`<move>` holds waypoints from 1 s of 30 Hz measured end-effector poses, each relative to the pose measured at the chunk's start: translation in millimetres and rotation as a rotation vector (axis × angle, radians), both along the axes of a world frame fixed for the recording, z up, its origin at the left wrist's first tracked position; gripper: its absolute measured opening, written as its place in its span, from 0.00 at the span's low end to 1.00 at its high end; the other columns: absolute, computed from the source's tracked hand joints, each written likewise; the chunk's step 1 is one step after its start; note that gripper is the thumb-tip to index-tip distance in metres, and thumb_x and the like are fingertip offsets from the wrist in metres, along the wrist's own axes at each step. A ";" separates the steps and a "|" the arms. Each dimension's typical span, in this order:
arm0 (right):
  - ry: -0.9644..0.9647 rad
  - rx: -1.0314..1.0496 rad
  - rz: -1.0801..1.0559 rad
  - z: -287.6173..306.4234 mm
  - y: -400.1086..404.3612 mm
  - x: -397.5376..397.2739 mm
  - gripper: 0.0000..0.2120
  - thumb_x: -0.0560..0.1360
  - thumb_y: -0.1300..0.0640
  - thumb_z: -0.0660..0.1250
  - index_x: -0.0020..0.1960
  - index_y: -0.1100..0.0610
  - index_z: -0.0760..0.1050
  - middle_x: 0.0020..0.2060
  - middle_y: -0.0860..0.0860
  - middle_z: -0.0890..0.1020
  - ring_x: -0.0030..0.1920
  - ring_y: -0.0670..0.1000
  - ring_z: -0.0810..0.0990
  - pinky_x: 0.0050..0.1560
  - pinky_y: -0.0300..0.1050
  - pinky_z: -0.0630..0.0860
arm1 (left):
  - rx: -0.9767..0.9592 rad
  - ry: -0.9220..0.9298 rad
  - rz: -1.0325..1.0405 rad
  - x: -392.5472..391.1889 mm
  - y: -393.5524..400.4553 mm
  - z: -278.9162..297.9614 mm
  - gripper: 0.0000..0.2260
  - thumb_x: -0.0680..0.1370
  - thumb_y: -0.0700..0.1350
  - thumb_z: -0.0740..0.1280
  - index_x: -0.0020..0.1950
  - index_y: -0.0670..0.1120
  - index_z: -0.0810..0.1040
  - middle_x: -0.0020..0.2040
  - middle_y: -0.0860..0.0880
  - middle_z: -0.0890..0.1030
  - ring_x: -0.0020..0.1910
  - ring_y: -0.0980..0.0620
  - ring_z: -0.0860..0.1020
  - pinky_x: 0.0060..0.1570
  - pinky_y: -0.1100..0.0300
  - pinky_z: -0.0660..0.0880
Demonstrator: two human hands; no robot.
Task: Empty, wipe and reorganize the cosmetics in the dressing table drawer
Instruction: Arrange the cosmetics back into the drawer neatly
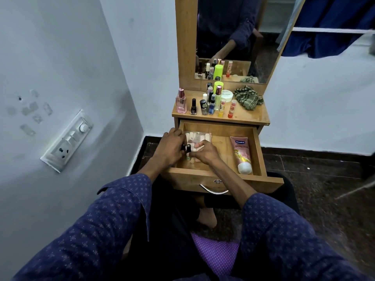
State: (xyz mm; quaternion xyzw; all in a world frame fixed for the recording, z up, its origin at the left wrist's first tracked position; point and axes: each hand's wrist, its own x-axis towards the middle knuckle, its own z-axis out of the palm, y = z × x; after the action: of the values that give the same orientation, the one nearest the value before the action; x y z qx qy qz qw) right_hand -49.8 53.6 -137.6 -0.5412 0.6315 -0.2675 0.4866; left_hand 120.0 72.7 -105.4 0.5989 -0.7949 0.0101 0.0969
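Drawer (221,129) open below tabletop (251,115). Left hand (170,148) grips 2 dark-capped bottles (186,148); right hand (205,152) pinches clear packet (197,136). Lift bottles upright, avoid dropping; tube (242,154) remains.
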 end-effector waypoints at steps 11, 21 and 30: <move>0.069 0.046 0.105 -5.2 -2.3 2.9 0.14 0.67 0.69 0.77 0.47 0.55 0.79 0.44 0.58 0.87 0.42 0.56 0.89 0.50 0.56 0.86 | -0.008 0.043 0.051 -1.5 2.7 -5.3 0.15 0.73 0.47 0.76 0.57 0.47 0.80 0.58 0.48 0.79 0.59 0.46 0.73 0.57 0.48 0.74; 0.165 0.018 0.139 1.1 -0.7 3.4 0.14 0.69 0.69 0.77 0.48 0.54 0.80 0.48 0.55 0.87 0.45 0.51 0.85 0.41 0.41 0.81 | -0.012 0.077 0.055 -1.7 4.0 -6.4 0.16 0.72 0.48 0.76 0.58 0.49 0.80 0.58 0.48 0.78 0.60 0.46 0.73 0.57 0.49 0.73; 0.319 -0.183 0.071 18.9 -9.3 -4.1 0.09 0.74 0.65 0.70 0.44 0.51 0.82 0.48 0.53 0.87 0.50 0.54 0.85 0.52 0.47 0.83 | -0.085 0.189 0.036 13.6 0.0 7.8 0.14 0.76 0.54 0.67 0.57 0.48 0.78 0.55 0.50 0.77 0.56 0.50 0.74 0.55 0.48 0.75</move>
State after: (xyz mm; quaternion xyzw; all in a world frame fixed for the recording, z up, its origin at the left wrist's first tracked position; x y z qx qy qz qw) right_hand -54.0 44.3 -118.8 -0.6408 0.6542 -0.2173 0.3379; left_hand 133.6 72.8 -97.6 0.6067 -0.7702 -0.0110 0.1964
